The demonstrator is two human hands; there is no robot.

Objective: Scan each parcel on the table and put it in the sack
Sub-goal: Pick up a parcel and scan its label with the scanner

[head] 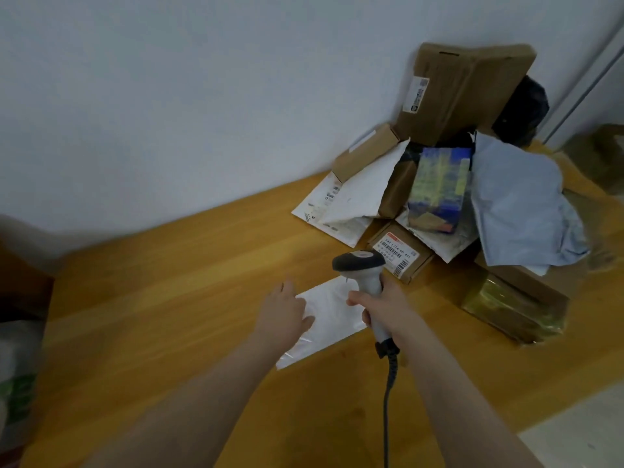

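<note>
Two hands out: the right hand clenches the scanner upright (cord trailing near), the left hand lies flat, fingers relaxed, on the white parcel.

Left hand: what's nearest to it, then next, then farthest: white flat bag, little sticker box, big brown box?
1. white flat bag, touching the left hand, at the front.
2. little sticker box, farther back on the right.
3. big brown box, leaning against the wall.
</note>
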